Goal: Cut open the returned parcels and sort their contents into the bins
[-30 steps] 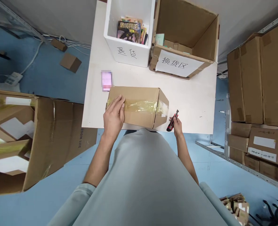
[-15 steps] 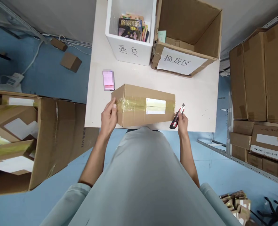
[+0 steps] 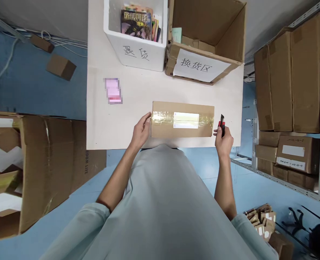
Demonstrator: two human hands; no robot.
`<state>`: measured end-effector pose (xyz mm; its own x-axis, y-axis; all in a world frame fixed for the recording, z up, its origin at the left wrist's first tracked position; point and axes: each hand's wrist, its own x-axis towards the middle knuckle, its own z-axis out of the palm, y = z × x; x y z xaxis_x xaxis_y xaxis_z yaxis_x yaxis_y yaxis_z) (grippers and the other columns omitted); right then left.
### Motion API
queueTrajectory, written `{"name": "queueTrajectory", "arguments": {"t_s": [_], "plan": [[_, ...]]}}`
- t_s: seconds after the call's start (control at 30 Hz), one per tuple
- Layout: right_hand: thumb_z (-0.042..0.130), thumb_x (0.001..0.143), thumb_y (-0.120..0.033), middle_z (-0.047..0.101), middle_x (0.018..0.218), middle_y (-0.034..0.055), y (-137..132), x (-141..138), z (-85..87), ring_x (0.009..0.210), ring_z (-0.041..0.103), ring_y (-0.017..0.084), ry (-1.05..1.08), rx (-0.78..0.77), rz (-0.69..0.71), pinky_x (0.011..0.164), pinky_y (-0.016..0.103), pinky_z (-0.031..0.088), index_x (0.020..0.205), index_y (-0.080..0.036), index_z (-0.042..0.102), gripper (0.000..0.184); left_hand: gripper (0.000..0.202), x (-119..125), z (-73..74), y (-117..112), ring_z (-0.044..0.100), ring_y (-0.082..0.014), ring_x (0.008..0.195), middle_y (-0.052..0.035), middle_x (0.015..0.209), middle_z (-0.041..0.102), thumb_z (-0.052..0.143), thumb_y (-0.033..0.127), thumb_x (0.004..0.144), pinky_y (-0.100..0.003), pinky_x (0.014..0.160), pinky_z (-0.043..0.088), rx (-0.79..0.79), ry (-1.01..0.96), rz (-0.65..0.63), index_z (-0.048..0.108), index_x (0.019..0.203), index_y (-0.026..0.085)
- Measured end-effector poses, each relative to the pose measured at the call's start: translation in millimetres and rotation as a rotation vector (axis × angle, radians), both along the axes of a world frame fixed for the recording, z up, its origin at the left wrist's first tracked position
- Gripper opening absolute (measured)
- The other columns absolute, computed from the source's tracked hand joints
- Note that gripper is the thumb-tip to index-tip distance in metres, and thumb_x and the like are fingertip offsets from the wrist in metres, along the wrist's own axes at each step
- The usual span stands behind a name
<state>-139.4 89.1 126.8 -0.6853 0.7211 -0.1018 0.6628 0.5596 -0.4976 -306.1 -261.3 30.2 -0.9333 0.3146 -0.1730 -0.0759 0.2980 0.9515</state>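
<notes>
Along the near edge of the bench (image 3: 97,124), a taped box (image 3: 162,131) lies lengthwise; its label (image 3: 186,120) is too small to read. The left hand (image 3: 141,132), fingers extended, touches the box's left end. The right hand (image 3: 224,141) grips a cutter (image 3: 221,124) beside the right end. Toward the far edge, a white bin (image 3: 154,57) reads 退货, a carton (image 3: 208,21) 换货区; both are cut off above.

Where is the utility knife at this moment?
In the head view, the utility knife is in the person's right hand, just right of the taped cardboard box on the white table.
</notes>
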Motion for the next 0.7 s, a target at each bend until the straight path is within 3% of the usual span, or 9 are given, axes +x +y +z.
{"name": "queueTrajectory", "arguments": {"t_s": [0.1,0.2,0.4,0.53,0.7], "plan": [[0.043,0.112,-0.060,0.089,0.109,0.0124,-10.4,-11.2,18.4,0.097,0.082,0.033,-0.061,0.036,0.144,0.090,0.042,0.059,0.144,-0.023,0.069,0.055,0.070,0.4,12.3,-7.0,0.067,-0.0325,0.154,-0.0167,0.171,0.064,0.056,0.072,0.115,-0.053,0.128,0.058,0.051,0.034,-0.053,0.060,0.169,0.027],[0.044,0.115,-0.052,0.088,0.118,0.0121,-33.1,-33.0,31.1,0.099,0.081,0.032,-0.129,0.040,0.376,0.089,0.040,0.058,0.148,-0.024,0.070,0.050,0.064,-2.1,19.1,-7.3,0.071,-0.0309,0.147,-0.0153,0.167,0.065,0.060,0.071,0.114,-0.049,0.118,0.065,0.043,0.080,-0.113,0.068,0.161,0.029],[0.034,0.124,-0.046,0.085,0.124,0.0117,-98.1,-91.5,48.7,0.102,0.078,0.029,-0.370,0.164,0.837,0.077,0.032,0.046,0.149,-0.022,0.071,0.050,0.049,-17.0,15.4,-5.9,0.077,-0.0243,0.122,-0.0117,0.147,0.068,0.064,0.058,0.114,-0.041,0.104,0.071,-0.006,0.088,-0.146,0.075,0.151,0.029],[0.024,0.128,-0.053,0.081,0.129,0.0121,-133.1,-129.8,64.0,0.099,0.078,0.029,-0.586,0.310,1.011,0.073,0.031,0.038,0.160,-0.027,0.063,0.056,0.044,-26.9,10.4,-9.6,0.079,-0.0219,0.113,-0.0098,0.141,0.068,0.068,0.045,0.111,-0.038,0.100,0.071,0.027,0.071,-0.194,0.075,0.151,0.029],[0.021,0.129,-0.048,0.078,0.132,0.0158,-158.2,-161.3,75.7,0.095,0.079,0.028,-0.801,0.375,1.133,0.075,0.033,0.038,0.162,-0.026,0.058,0.055,0.043,-32.3,3.9,-13.1,0.078,-0.0221,0.113,-0.0087,0.139,0.067,0.072,0.039,0.107,-0.039,0.101,0.072,0.063,0.041,-0.242,0.075,0.150,0.030]]}}
